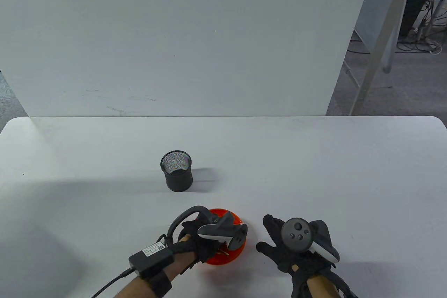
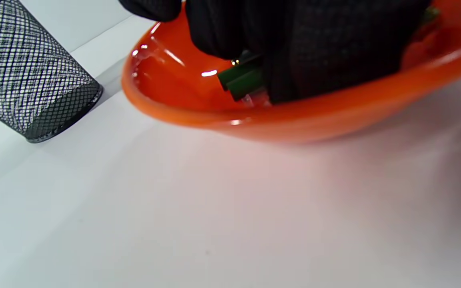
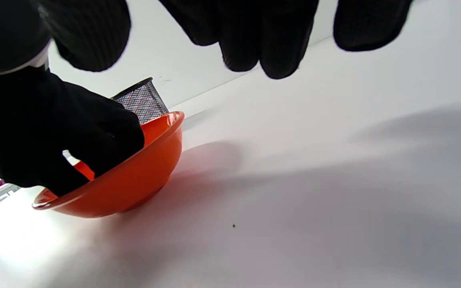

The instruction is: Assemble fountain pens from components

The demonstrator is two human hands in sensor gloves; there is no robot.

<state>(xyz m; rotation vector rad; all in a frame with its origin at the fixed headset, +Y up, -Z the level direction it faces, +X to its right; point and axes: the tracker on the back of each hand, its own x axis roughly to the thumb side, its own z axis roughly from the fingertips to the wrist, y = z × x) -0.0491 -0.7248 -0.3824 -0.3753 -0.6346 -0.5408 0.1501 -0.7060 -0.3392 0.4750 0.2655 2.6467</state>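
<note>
An orange bowl [image 1: 238,220] stands near the table's front edge and holds pen parts. My left hand [image 1: 216,246] reaches down into it. In the left wrist view its fingers [image 2: 302,52] close over dark green pen parts [image 2: 240,78] with a gold ring, low in the bowl [image 2: 294,120]. Most of the parts are hidden under the glove. My right hand [image 1: 276,238] is spread and empty over the table just right of the bowl. Its fingers [image 3: 254,40] hang free in the right wrist view, where the bowl [image 3: 134,180] and the left hand [image 3: 54,132] also show.
A black mesh pen cup [image 1: 177,170] stands upright behind the bowl, a little to the left. It also shows in the left wrist view [image 2: 22,76] and the right wrist view [image 3: 142,102]. A white wall panel rises at the table's back edge.
</note>
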